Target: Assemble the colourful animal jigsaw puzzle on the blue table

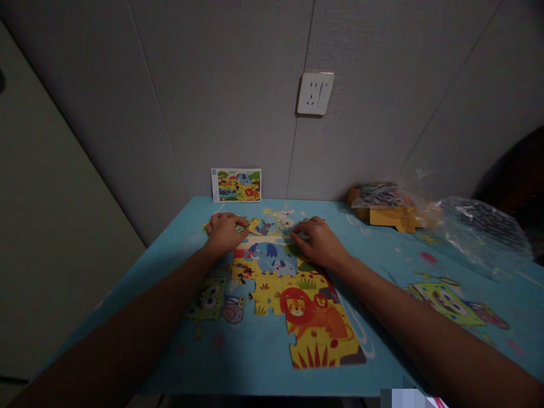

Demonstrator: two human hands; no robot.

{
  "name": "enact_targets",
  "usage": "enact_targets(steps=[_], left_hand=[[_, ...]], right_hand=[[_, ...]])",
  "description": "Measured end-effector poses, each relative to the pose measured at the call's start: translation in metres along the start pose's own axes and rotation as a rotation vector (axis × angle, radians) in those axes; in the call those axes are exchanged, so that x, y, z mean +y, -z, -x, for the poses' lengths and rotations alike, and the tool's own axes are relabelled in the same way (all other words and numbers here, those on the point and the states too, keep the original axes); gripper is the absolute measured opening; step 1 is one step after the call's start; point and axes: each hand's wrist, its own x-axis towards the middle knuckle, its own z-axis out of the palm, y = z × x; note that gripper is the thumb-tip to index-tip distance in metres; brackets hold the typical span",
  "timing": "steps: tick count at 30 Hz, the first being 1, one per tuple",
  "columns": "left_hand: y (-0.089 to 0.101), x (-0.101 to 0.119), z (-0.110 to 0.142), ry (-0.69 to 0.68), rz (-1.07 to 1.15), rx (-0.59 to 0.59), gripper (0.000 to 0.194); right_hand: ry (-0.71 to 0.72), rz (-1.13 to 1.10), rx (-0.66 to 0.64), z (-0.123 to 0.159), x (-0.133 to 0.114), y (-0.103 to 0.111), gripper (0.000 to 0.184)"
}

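Observation:
A partly joined jigsaw puzzle [272, 289] lies flat on the blue table, showing blue elephants, two orange lions and yellow ground. My left hand [226, 231] is beyond its upper left corner, fingers curled and closed at a loose puzzle piece [257, 226] in yellow and grey; the exact grip is too small to see. At the puzzle's upper right edge is my right hand [317, 241], its fingers bent and thumb tip close to the fingertips. Whatever lies between those fingers is hidden. More loose pieces show partly behind both hands.
A small picture card [236, 185] with an animal scene leans on the grey wall. At the table's back right lie an orange-yellow package [382, 207] and a crumpled clear plastic bag [480, 232]. A wall socket [315, 93] is above. Cartoon figures decorate the tabletop [161, 272].

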Motion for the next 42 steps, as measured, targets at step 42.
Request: enact_targets(steps=[42], left_hand=[[0.008, 0.034, 0.021, -0.289, 0.458, 0.002, 0.019]], right_hand=[[-0.457, -0.254, 0.230, -0.002, 0.017, 0.015, 0.028]])
